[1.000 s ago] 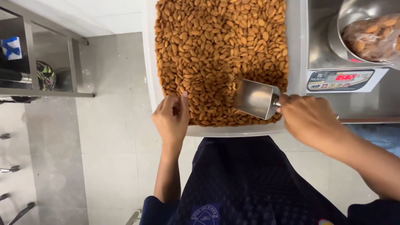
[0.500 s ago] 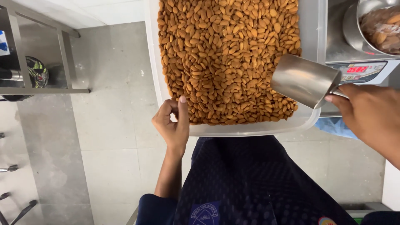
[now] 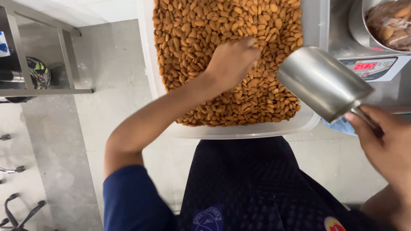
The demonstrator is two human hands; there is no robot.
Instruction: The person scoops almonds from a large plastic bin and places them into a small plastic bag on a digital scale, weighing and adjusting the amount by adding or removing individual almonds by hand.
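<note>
A clear plastic tub (image 3: 239,130) full of brown almonds (image 3: 197,30) sits in front of me. My left hand (image 3: 233,60) reaches into the tub and rests on the almonds, fingers curled down among them. My right hand (image 3: 383,139) grips the handle of a metal scoop (image 3: 323,81), held above the tub's right edge with its back toward me; its inside is hidden. At the upper right a metal bowl (image 3: 387,21) with a clear bag of nuts stands on a digital scale (image 3: 372,66).
A metal rack (image 3: 38,92) with dark items stands at the left over a grey tiled floor. Chair legs (image 3: 17,209) show at the bottom left. A blue cloth (image 3: 340,126) lies under the scoop. My dark apron fills the bottom middle.
My left hand has left the tub's front rim and moved into the almonds. The scoop has lifted out of the almonds and swung right toward the scale.
</note>
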